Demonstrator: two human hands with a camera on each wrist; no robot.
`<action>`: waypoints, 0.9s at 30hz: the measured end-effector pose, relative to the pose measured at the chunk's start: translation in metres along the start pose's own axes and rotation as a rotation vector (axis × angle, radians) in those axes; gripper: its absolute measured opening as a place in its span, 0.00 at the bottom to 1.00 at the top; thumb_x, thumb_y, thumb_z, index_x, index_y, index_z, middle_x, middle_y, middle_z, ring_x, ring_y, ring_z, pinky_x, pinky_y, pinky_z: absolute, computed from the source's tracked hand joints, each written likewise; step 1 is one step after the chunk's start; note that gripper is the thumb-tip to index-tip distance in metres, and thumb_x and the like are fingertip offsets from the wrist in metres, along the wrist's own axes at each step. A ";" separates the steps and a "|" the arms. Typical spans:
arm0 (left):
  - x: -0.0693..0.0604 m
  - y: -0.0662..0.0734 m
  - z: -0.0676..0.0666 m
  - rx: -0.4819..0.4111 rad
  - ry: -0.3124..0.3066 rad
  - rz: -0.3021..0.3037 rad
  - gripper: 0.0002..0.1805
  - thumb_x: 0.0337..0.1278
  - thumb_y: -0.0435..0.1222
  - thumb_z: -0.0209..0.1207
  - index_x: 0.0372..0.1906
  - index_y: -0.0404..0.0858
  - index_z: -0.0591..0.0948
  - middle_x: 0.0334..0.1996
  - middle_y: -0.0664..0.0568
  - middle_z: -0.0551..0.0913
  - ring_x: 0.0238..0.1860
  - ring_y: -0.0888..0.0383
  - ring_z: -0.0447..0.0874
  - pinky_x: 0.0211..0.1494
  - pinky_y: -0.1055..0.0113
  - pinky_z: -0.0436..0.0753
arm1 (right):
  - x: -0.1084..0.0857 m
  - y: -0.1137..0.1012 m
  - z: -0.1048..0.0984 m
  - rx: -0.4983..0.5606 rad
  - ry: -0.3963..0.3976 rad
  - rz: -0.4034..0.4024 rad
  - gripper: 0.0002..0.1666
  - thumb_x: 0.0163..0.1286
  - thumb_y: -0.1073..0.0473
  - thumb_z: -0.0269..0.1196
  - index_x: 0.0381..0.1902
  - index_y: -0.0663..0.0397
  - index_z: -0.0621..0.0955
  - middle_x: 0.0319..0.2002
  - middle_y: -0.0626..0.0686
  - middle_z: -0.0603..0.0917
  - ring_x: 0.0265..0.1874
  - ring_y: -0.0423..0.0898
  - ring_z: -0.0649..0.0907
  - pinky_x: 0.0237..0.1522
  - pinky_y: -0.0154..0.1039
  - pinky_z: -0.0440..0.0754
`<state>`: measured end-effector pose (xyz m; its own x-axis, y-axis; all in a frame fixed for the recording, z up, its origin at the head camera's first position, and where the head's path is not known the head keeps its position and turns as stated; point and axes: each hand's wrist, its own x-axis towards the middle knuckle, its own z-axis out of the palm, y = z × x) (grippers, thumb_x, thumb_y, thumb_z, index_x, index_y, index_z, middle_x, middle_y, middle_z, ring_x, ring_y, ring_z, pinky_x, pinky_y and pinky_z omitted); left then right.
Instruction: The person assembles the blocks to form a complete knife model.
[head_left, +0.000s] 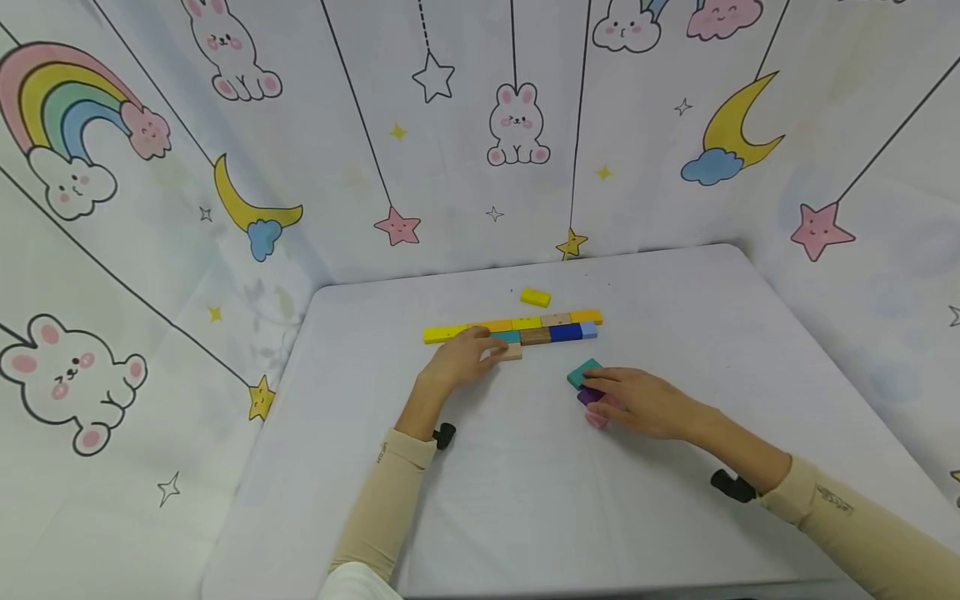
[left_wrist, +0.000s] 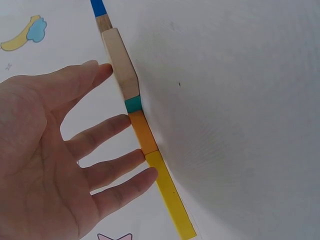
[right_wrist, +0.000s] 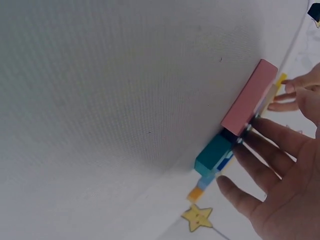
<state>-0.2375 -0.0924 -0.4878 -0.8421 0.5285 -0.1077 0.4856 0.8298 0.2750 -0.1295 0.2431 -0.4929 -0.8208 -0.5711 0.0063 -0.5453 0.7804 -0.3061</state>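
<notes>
My left hand lies by the left part of two block rows, fingers mostly straight. Its thumb and forefinger come up to a beige wooden block, which sits in front of a teal block; whether they press it I cannot tell. Toward the right, my right hand reaches over three loose blocks with fingers extended. These are a teal block, a purple block, partly covered by the fingers, and a pink block. In the right wrist view the fingertips meet the blocks' far side.
The back row has yellow, orange and tan blocks; before it lie a brown block, a dark blue block and a light blue block. A single yellow block lies behind. White cloth covers the table; patterned curtains surround it.
</notes>
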 end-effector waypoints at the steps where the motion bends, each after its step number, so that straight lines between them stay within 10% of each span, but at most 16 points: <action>1: 0.000 0.000 0.000 -0.001 -0.002 -0.002 0.20 0.80 0.48 0.55 0.69 0.56 0.81 0.76 0.44 0.70 0.77 0.44 0.64 0.77 0.45 0.68 | 0.001 0.000 0.000 -0.008 0.001 -0.004 0.34 0.77 0.43 0.63 0.71 0.59 0.77 0.72 0.58 0.76 0.70 0.61 0.76 0.69 0.61 0.75; 27: 0.000 -0.001 -0.001 0.021 0.003 0.014 0.20 0.80 0.46 0.54 0.70 0.56 0.80 0.76 0.44 0.70 0.77 0.44 0.65 0.77 0.46 0.68 | 0.023 -0.005 -0.004 -0.064 -0.020 -0.062 0.29 0.78 0.48 0.63 0.69 0.58 0.79 0.69 0.57 0.79 0.68 0.61 0.78 0.68 0.62 0.76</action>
<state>-0.2383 -0.0932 -0.4873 -0.8357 0.5397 -0.1014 0.5023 0.8259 0.2563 -0.1464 0.2272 -0.4873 -0.7818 -0.6235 0.0039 -0.6054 0.7576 -0.2440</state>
